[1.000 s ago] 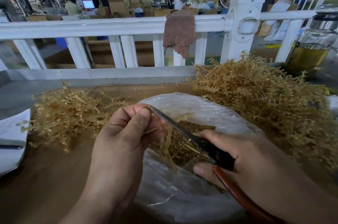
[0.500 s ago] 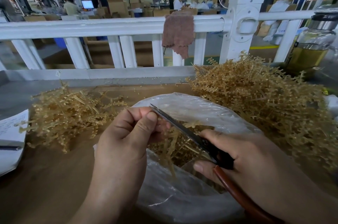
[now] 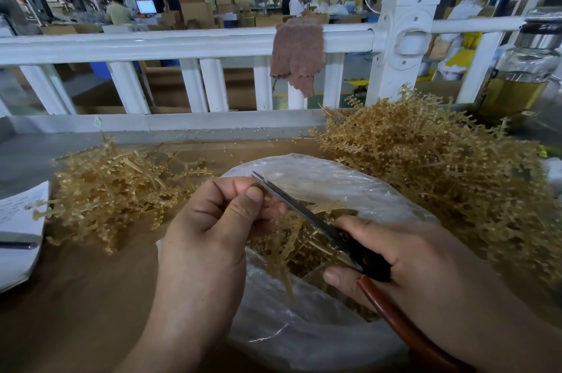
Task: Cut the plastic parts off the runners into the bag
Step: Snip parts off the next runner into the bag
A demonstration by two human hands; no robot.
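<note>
At the far left edge of the frame, sheets of paper (image 3: 18,214) lie on the brown bench (image 3: 76,296), with a dark pen-like thing (image 3: 16,245) across them. Just right of them sits the smaller pile of runners (image 3: 112,190), tan and tangled, on the bench top.

In the lower middle, the left hand (image 3: 213,229) is raised over the bag (image 3: 319,178), a clear plastic one with its mouth open upward. The fingers (image 3: 252,193) are curled, thumb pressed to forefinger, pinching one runner (image 3: 286,242) that hangs down into the bag's mouth. Loose tan parts (image 3: 307,264) lie inside the bag beneath it.

The scissors (image 3: 304,211) slant from the lower right up to the left, the tip just beside the left thumb and forefinger and the blades across the top of the held runner. The blades lie close together; whether they are fully closed cannot be told. The right hand (image 3: 410,260) grips the black and reddish-brown handles, its fingers wrapped round them.

Behind the bag in the upper middle, a brown cloth (image 3: 296,56) hangs over a white railing (image 3: 152,44). To the right, the larger pile of runners (image 3: 425,165) touches the bag's far side. At the upper right edge stands a glass jar (image 3: 523,77) holding yellow liquid.
</note>
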